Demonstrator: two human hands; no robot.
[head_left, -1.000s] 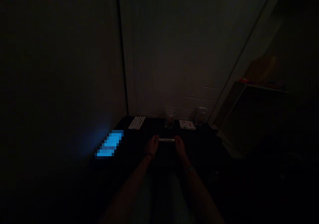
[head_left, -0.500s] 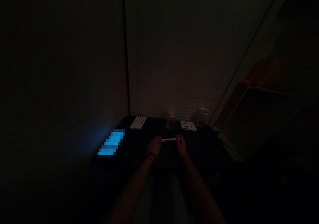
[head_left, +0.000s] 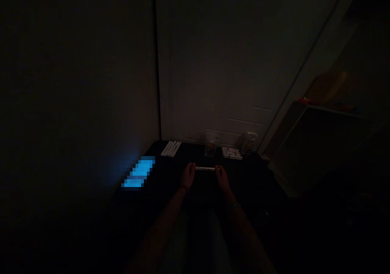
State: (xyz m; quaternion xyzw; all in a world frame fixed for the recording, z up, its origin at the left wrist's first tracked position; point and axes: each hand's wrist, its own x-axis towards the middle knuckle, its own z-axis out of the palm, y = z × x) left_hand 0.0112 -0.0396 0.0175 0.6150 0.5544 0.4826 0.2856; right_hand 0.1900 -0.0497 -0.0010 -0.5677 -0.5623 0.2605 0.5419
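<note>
A slim white marker [head_left: 205, 168] lies level between my two hands, over the dark table [head_left: 207, 192]. My left hand [head_left: 188, 176] pinches its left end, and my right hand [head_left: 222, 178] closes on the right end. Behind and to the left, several white markers [head_left: 171, 148] rest side by side in a slanted row. A flat pack of markers [head_left: 232, 153] sits behind my right hand. The room is very dark, so the finger details and any print on the marker are hard to make out.
Two clear packages, one at the middle back [head_left: 210, 148] and one at the right back [head_left: 250, 143], stand near the wall. A glowing blue, pixelated screen [head_left: 139, 172] lies on the left. A shelf [head_left: 332, 110] with things on it is at the right.
Both hands still hold the marker, which has come closer to level. The left hand has shifted slightly up. The whole view has moved a little.
</note>
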